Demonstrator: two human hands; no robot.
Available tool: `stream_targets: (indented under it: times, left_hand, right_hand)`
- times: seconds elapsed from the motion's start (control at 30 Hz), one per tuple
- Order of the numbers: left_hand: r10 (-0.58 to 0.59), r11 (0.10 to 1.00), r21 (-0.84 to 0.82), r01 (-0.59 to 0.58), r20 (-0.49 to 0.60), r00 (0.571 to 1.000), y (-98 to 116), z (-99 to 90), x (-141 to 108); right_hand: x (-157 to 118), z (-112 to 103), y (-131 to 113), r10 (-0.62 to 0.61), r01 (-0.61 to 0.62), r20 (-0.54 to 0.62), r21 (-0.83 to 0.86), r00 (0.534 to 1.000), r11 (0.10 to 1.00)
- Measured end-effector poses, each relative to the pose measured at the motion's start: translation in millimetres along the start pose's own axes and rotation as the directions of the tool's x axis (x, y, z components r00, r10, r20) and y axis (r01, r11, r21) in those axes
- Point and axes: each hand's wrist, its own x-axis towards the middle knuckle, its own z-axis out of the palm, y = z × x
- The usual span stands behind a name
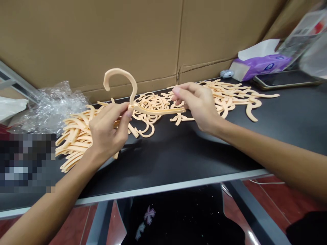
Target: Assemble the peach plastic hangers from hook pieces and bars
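My left hand (109, 127) pinches a peach plastic hanger piece (158, 111) at the joint below its upright hook (122, 73). One arm of the piece extends right, its tip near my right hand (198, 103). The right fingers are pressed together above that tip; whether they hold a small part is hidden. Long curved strips (79, 139) are piled beside and behind the left hand. Small hooks (150, 105) lie heaped between the hands, and more peach pieces (230, 95) spread behind the right hand.
The black tabletop (163, 160) has a pale front edge. Cardboard (140, 34) stands behind it. Crumpled clear plastic (61, 105) is at the left. At the right are a purple tissue pack (265, 64), a phone (288, 80) and a small bluish object (227, 74).
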Motion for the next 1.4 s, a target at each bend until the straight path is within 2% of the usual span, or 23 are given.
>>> stream_targets:
  times: [0.07, 0.1, 0.2, 0.23, 0.27, 0.3, 0.37, 0.5, 0.63, 0.73, 0.93, 1.07, 1.13, 1.23, 1.3, 1.4]
  left_hand:
    - [-0.01, 0.999, 0.031, 0.01, 0.001, 1.0, 0, 0.1, 0]
    - [-0.018, 0.999, 0.045, 0.018, 0.011, 1.0, 0, 0.4, 0]
    - [-0.038, 0.997, 0.065, 0.036, 0.029, 0.999, 0, 1.6, -3]
    - [-0.042, 0.997, 0.06, 0.04, 0.032, 0.999, 1, 1.9, -3]
    - [-0.045, 0.998, 0.05, 0.043, 0.032, 0.999, 2, 2.2, -4]
    - [-0.047, 0.998, 0.04, 0.046, 0.032, 0.998, 2, 2.4, -5]
    - [-0.05, 0.998, 0.028, 0.049, 0.035, 0.998, 3, 2.7, -5]
    - [-0.082, 0.995, 0.067, 0.079, 0.038, 0.996, -8, 3.1, -4]
    - [-0.155, 0.984, 0.087, 0.159, -0.053, 0.987, -28, 2.6, -2]
    - [-0.155, 0.984, 0.077, 0.16, -0.074, 0.985, -35, 2.2, -2]
    - [-0.125, 0.99, 0.061, 0.127, -0.035, 0.992, -30, 5.0, -4]
    - [-0.219, 0.975, 0.029, 0.221, -0.044, 0.975, -30, 7.4, -5]
    - [-0.266, 0.964, 0.0, 0.266, -0.06, 0.962, -31, 8.3, -6]
    - [-0.285, 0.958, -0.037, 0.283, -0.064, 0.956, -32, 9.5, -6]
    - [-0.271, 0.962, -0.057, 0.268, -0.057, 0.961, -32, 10.0, -6]
    - [-0.245, 0.968, -0.067, 0.242, -0.051, 0.968, -31, 10.3, -6]
  right_hand:
    - [-3, -1, 2, -0.225, 0.22, -0.001, -0.197, 0.974, 0.955]
    - [-6, 0, 2, -0.342, 0.339, 0.038, -0.276, 0.939, 0.899]
    - [-16, 3, 1, -0.609, 0.631, 0.2, -0.405, 0.767, 0.662]
    - [-18, 5, 1, -0.65, 0.679, 0.238, -0.424, 0.722, 0.599]
    - [-20, 6, 2, -0.668, 0.704, 0.264, -0.436, 0.696, 0.56]
    - [-21, 7, 3, -0.669, 0.712, 0.282, -0.445, 0.687, 0.544]
    - [-21, 7, 6, -0.646, 0.697, 0.291, -0.45, 0.706, 0.559]
    - [-21, 8, 15, -0.53, 0.59, 0.267, -0.452, 0.805, 0.669]
    - [-25, 13, 23, -0.395, 0.464, 0.243, -0.493, 0.886, 0.737]
    - [-26, 14, 24, -0.358, 0.432, 0.242, -0.497, 0.902, 0.753]
    - [-20, 11, 21, -0.356, 0.417, 0.218, -0.496, 0.909, 0.761]
    - [-19, 8, 14, -0.462, 0.455, 0.121, -0.506, 0.879, 0.733]
    - [-21, 7, 9, -0.519, 0.513, 0.139, -0.494, 0.844, 0.702]
    - [-27, 10, 6, -0.58, 0.664, 0.323, -0.356, 0.748, 0.658]
    - [-32, 14, 6, -0.564, 0.717, 0.468, -0.267, 0.68, 0.644]
    - [-35, 17, 8, -0.517, 0.731, 0.574, -0.233, 0.635, 0.641]
